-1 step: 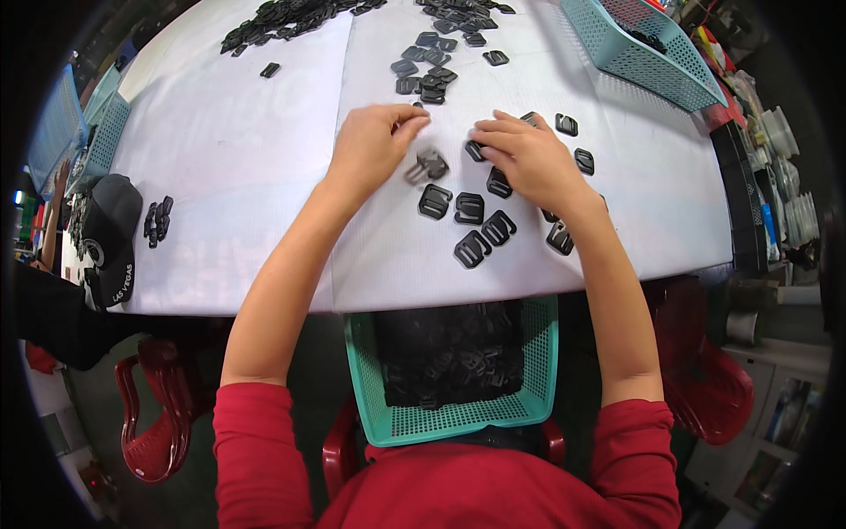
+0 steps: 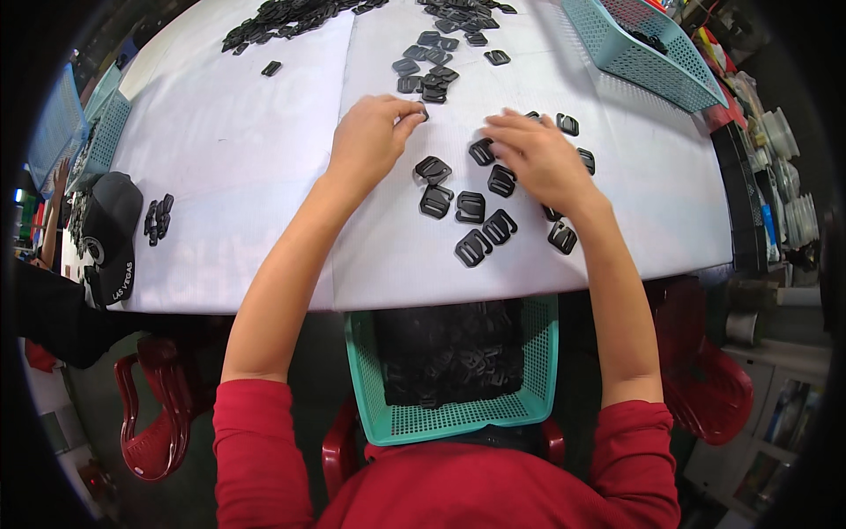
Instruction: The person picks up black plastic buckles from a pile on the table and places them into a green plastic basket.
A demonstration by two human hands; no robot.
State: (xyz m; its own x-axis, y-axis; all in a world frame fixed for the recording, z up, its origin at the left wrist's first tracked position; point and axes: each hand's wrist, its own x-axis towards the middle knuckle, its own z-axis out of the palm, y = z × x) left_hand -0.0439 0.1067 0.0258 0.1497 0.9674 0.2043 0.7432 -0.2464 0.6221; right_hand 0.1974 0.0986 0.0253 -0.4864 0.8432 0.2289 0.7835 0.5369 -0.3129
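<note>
Over the middle of the white table, my left hand (image 2: 370, 134) pinches a small black buckle (image 2: 424, 112) between thumb and fingertips; the fingers hide most of it. My right hand (image 2: 545, 163) hovers palm down with its fingers stretched, their tips blurred. Just left of those fingertips lies a black buckle (image 2: 482, 152), apparently untouched, and another buckle (image 2: 501, 181) is below them. Several more slotted buckles are spread between my forearms, among them one buckle (image 2: 433, 169) overlapping its neighbour (image 2: 435, 201). A few others lie partly hidden under my right hand and wrist.
Loose black buckles form a pile (image 2: 291, 22) at the far side and a trail (image 2: 432, 66) toward me. A green basket (image 2: 454, 430) of black pieces rests at my lap. Blue baskets (image 2: 652, 66) stand right and left; a dark cap (image 2: 113, 234) sits at the left edge.
A buckle that was blurred in motion below my left hand now lies still on the table. My right hand has shifted slightly right, uncovering more of the buckles beside it.
</note>
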